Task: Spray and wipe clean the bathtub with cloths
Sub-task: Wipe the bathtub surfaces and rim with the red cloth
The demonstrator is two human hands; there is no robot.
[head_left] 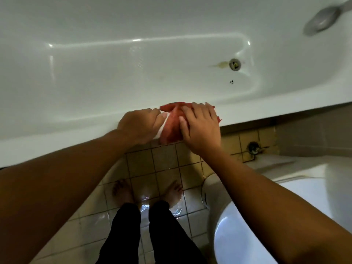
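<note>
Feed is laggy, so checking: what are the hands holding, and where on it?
Left hand grips the red cloth at its left end on the bathtub rim; right hand presses flat on top.

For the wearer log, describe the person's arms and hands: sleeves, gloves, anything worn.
The left arm and right arm are bare to the frame edge, with no sleeves showing. The left hand and right hand wear no gloves; no watch, bracelet or ring is visible.
</note>
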